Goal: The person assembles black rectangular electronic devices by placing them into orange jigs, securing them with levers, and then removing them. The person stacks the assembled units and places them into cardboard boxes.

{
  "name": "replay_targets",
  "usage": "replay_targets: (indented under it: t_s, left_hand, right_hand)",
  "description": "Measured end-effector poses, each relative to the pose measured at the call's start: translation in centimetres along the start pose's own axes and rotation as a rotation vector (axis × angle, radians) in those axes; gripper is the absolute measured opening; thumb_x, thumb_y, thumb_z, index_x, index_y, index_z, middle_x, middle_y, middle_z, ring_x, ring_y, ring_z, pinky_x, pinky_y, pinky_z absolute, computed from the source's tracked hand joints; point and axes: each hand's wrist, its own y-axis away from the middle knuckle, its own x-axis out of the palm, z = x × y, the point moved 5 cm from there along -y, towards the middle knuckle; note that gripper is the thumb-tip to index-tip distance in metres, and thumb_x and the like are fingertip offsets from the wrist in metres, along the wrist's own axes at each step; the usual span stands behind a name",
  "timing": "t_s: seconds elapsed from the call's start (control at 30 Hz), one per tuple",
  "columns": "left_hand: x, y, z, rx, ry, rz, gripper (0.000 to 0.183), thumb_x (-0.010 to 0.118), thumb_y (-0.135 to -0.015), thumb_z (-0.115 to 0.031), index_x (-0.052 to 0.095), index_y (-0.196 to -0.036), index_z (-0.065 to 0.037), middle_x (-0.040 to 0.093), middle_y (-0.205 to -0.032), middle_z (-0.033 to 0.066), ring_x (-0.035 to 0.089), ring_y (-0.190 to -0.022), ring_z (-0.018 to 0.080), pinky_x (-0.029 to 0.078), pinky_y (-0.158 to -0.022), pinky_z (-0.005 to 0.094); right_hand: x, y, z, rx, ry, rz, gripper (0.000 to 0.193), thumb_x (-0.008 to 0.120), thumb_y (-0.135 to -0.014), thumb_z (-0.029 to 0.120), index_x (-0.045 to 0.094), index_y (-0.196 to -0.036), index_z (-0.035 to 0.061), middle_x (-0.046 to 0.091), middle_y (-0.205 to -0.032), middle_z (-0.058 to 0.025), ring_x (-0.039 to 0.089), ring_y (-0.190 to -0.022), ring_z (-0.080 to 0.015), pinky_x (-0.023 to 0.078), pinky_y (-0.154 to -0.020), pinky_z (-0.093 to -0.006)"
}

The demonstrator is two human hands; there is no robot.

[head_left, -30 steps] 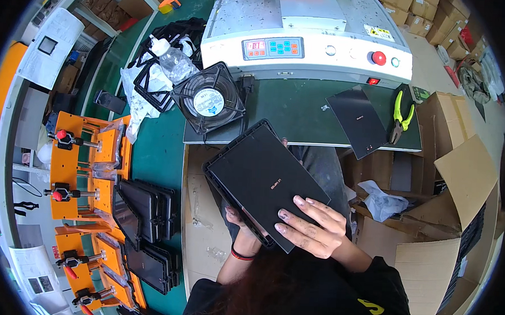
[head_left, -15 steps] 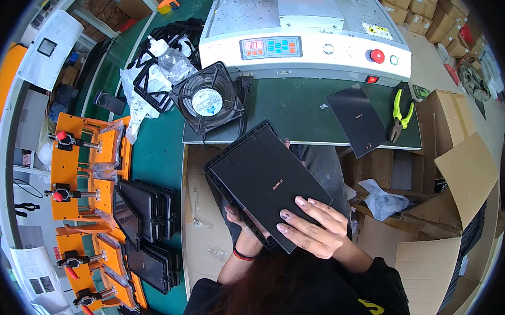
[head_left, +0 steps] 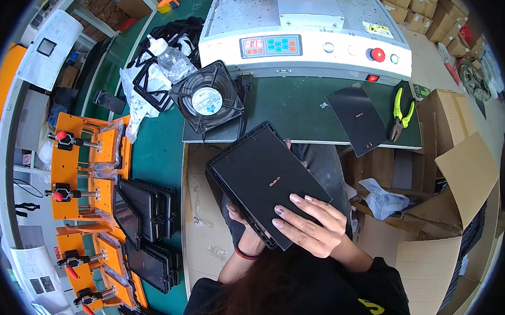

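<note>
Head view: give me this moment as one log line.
left hand: holds black frame | right hand: on black panel | panel: over frame, seating unclear | bench: fan, pliers

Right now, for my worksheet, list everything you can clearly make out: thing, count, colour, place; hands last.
Held panel: 1, black, over the frame
Frame: 1, black, under held panel
Loose panel: 1, black, front bench edge
Pliers: 1, lime-handled, bench's right end
Machine: 1, white, back of bench
Fan: 1, black, bench's left end
Clamps: 4, red-tipped, orange fixtures at left
Stacked parts: several, black, green table
Cartons: several, brown, right side
Plastic bag: 1, whitish, among cartons
Left hand: 1, black-sleeved, under frame
Right hand: 1, black-sleeved, on held panel
</note>
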Motion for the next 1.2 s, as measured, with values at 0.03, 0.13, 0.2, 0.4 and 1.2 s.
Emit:
replay_targets:
  t_s: [0.03,0.13,0.2,0.4,1.2]
  left_hand:
    - [-0.1,-0.1,0.1,0.048,0.142,0.100,0.114,0.050,-0.063,-0.082,0.014,-0.146,-0.012,0.011,-0.150,0.0180,0.020,-0.137,0.0331,0.019,-0.112,0.0498]
    - [0.9,0.1,0.5,0.093,0.554,0.031,0.114,0.045,-0.063,-0.084,0.014,-0.146,-0.012,0.012,-0.150,0.0179,0.019,-0.137,0.0342,0.017,-0.112,0.0486]
    - [1.0,0.1,0.7,0.095,0.742,0.143,0.114,0.043,-0.063,-0.085,0.014,-0.146,-0.011,0.012,-0.150,0.0180,0.018,-0.137,0.0341,0.016,-0.113,0.0478]
    - [-1.3,0.2,1.4,-0.063,0.501,-0.008,0.112,0.045,-0.068,-0.080,0.009,-0.146,-0.008,0.011,-0.150,0.0177,0.019,-0.136,0.0368,0.019,-0.111,0.0476]
    - [0.9,17.2,-13.2,0.656,-0.915,-1.153,0.045,0.043,-0.097,-0.016,0.030,-0.137,0.002,0.045,-0.129,0.0128,0.041,-0.120,0.0181,0.029,-0.102,0.0295]
  right_hand:
    - [0.0,-0.2,0.0,0.001,0.000,0.008,0.027,0.057,-0.078,0.017,0.070,-0.101,0.0110,0.067,-0.106,-0.0052,0.063,-0.102,-0.0234,0.051,-0.086,-0.0324]
    - [0.3,-2.0,0.4,0.057,0.002,0.199,0.029,0.056,-0.080,0.017,0.067,-0.106,0.0073,0.064,-0.112,-0.0067,0.060,-0.107,-0.0237,0.049,-0.088,-0.0335]
    - [1.1,-2.1,0.6,0.106,-0.087,0.428,0.045,0.061,-0.077,0.023,0.058,-0.117,0.0017,0.054,-0.126,-0.0129,0.049,-0.121,-0.0280,0.040,-0.100,-0.0386]
    - [-0.6,-1.9,0.1,0.224,-0.330,0.459,0.074,0.068,-0.075,0.032,0.039,-0.133,-0.0039,0.045,-0.133,-0.0203,0.035,-0.130,-0.0366,0.023,-0.108,-0.0494]
    - [14.9,-4.2,3.7,0.534,-1.174,0.980,0.028,0.047,-0.095,0.014,0.045,-0.115,-0.0063,0.066,-0.079,-0.0183,0.068,-0.068,-0.0278,0.056,-0.053,-0.0317]
